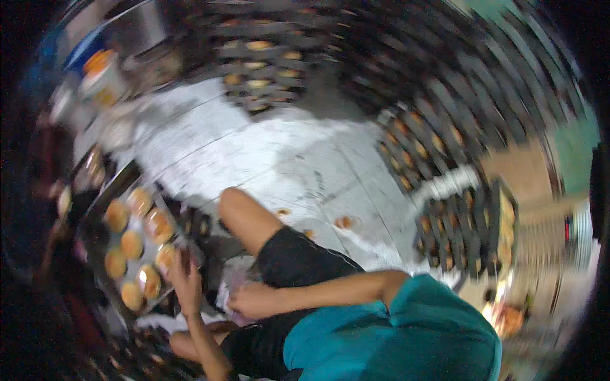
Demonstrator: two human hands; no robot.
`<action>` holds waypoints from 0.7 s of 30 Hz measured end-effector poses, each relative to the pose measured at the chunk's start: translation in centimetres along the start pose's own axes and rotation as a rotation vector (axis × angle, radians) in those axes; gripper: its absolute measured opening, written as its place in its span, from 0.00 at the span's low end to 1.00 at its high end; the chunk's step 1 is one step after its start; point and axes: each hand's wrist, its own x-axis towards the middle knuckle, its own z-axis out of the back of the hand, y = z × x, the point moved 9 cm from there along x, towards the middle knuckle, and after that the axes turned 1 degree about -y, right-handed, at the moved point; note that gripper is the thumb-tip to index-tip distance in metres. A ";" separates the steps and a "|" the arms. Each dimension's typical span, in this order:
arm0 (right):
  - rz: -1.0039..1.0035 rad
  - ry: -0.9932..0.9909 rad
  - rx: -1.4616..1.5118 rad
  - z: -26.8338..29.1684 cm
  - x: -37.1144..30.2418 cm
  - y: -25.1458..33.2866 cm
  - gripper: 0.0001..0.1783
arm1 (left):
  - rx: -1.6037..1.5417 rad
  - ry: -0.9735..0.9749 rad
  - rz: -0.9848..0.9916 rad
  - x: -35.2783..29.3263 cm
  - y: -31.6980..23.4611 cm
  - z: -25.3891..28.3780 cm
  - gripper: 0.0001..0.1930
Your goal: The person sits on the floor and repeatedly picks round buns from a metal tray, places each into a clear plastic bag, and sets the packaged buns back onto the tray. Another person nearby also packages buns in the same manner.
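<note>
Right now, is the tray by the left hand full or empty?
Not empty: the tray holds several round buns, with bare gaps between. The left hand is at its edge.

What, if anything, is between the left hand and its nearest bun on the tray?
Nothing visible. The left hand is right at that bun; blur hides whether they touch.

Head-worn fisheye; faces down; hands (254,300) near; tiled floor (248,149) beyond

golden buns (131,244), teal shirt (394,336), black shorts (302,257)
</note>
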 end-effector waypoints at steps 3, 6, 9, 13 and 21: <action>0.073 -0.087 -0.280 -6.6 -2.0 0.5 0.10 | 0.284 0.314 0.064 -7.4 3.1 -4.3 0.34; 0.024 -0.076 -0.379 -11.8 -1.8 -2.4 0.14 | 0.436 0.503 -0.001 -13.6 6.3 -6.9 0.39; 0.020 -0.180 -0.294 -13.1 -1.3 -5.3 0.14 | 0.412 0.501 -0.049 -15.4 7.2 -7.7 0.32; 0.121 -0.241 -0.334 -13.0 -1.3 -7.2 0.15 | 0.219 0.645 0.071 -14.4 5.5 -10.1 0.25; -0.111 -0.302 -0.286 -12.7 -1.7 -10.3 0.15 | 0.464 0.866 -0.191 -11.4 0.8 -15.0 0.18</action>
